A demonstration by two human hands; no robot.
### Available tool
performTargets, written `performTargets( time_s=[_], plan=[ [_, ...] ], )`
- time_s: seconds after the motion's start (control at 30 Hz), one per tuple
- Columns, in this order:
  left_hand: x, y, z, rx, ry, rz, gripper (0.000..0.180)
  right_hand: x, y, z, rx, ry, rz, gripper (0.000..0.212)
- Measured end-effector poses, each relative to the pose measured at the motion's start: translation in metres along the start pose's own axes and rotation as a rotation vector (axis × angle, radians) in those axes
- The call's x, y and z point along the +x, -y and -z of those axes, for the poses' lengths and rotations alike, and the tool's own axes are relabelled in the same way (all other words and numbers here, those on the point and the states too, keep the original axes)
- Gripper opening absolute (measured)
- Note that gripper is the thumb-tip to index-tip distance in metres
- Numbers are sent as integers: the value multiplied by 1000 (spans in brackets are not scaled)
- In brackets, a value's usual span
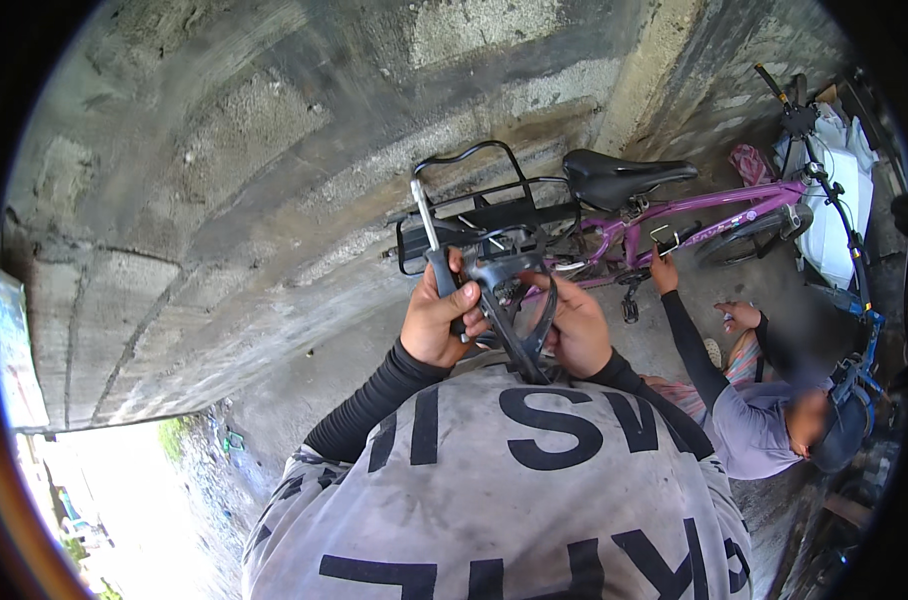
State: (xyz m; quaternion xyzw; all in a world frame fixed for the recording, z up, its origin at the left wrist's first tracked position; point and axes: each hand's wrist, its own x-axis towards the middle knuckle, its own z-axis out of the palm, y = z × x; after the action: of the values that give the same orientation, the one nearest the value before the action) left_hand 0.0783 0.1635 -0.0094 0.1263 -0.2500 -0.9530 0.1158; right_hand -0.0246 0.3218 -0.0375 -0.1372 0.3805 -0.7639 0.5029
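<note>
My left hand (436, 318) is closed around the dark handle of a screwdriver (427, 222), whose metal shaft points up and away from me. My right hand (580, 322) grips a black bottle cage (517, 335) in front of my chest. The left fingertips are close against the cage's left side; whether they also hold it, I cannot tell. Just beyond my hands stands a purple bicycle (664, 208) with a black saddle (619, 178) and a black rear rack (494, 205), partly hidden by the cage and my hands.
A co-worker (749, 400) is low at the right, one hand (664, 272) reaching to the purple frame. Behind them is a blue bicycle (864, 350). A concrete wall (274, 150) runs along the far side. White bags (836, 190) lie by the purple bicycle's front.
</note>
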Motion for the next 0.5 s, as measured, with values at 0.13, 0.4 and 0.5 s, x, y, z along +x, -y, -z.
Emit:
performTargets(
  time_s=[0.13,0.4,0.5],
  plan=[
    [9,2,16,64,-51,83,31,23,-30,-6,124,37,-38,35],
    [41,1,36,22,51,256,31,28,-27,-5,-37,97,108,26],
    [50,-7,43,23,86,349,32,32,-22,-10,-143,70,116,25]
  ],
)
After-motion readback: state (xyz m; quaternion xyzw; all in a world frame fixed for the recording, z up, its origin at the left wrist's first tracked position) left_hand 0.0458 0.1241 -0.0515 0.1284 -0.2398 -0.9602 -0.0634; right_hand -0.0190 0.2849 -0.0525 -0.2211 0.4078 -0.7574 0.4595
